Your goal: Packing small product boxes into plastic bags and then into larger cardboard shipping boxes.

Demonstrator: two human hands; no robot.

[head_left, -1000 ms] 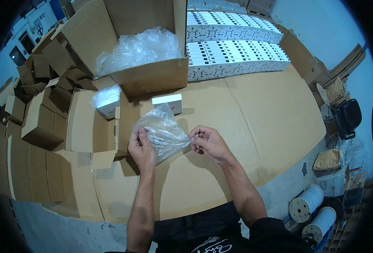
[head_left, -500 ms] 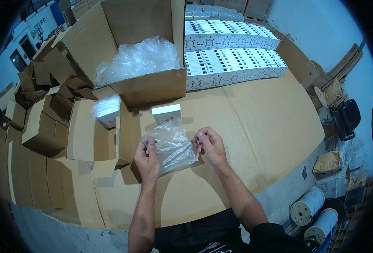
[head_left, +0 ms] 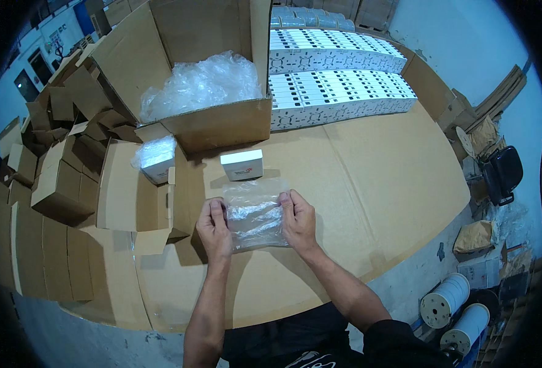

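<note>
Between my hands stretches a clear bubble-wrap bag, flat and upright above the cardboard-covered table. My left hand pinches its left edge with the thumb on top. The right edge is gripped the same way by my right hand. Just beyond the bag stands a small white box on the table. To the left, an open brown carton holds another white box wrapped in bubble wrap.
A large open carton full of clear bubble bags stands behind. Stacked white boxes fill the back right of the table. Several brown cartons pile up at the left. Cable reels stand at the lower right.
My right hand has moved in and taken hold of the bag's right edge. The bag, crumpled and tilted before, is now spread straight and lower, uncovering more of the white box.
</note>
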